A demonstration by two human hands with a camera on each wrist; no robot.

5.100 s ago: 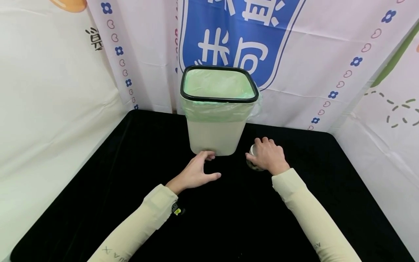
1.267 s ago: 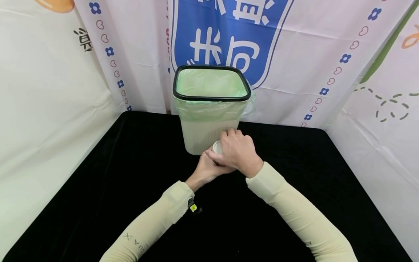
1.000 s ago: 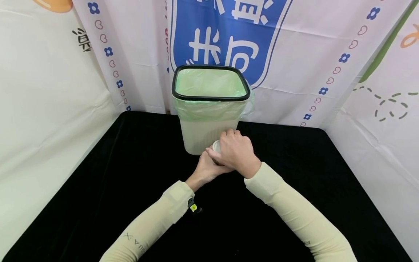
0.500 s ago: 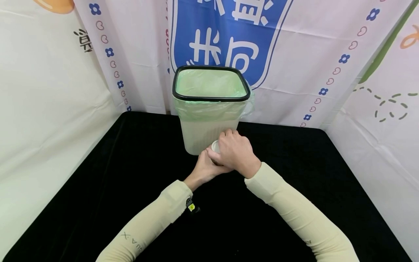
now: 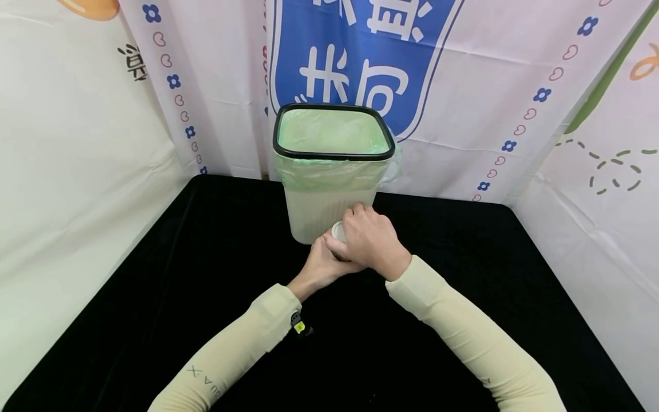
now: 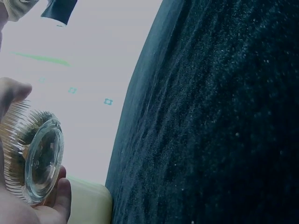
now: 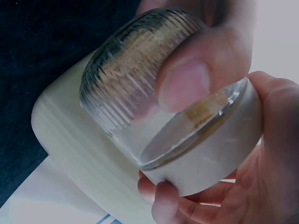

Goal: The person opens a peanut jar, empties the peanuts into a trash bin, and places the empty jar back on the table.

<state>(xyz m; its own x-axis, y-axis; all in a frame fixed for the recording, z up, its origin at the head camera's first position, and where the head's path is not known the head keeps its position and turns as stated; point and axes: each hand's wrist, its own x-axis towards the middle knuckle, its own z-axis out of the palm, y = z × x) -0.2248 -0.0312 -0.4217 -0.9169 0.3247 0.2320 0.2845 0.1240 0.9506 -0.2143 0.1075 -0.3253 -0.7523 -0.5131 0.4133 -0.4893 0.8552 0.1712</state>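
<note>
Just in front of the bin, both hands hold a ribbed clear glass jar (image 7: 124, 84) with a white lid (image 5: 337, 231). My left hand (image 5: 324, 264) grips the glass body; its thumb presses along the ribbed side in the right wrist view. The right hand (image 5: 372, 237) covers the lid from above, fingers curled round its rim. In the left wrist view the jar's round glass base (image 6: 44, 161) shows. Something brownish is visible through the glass, but its kind is unclear. The lid sits on the jar's mouth. In the head view the hands hide most of the glass.
Behind the hands stands a pale waste bin (image 5: 329, 200) with a black rim (image 5: 334, 155) and a green plastic liner (image 5: 334, 131). It rests on a black-covered table (image 5: 231, 229). Printed white curtains (image 5: 463, 103) enclose the back and sides.
Earlier, the right hand was on the jar right of the bin and the left hand lay open. Both then met on the jar before the bin. Over the last second they barely shift.
</note>
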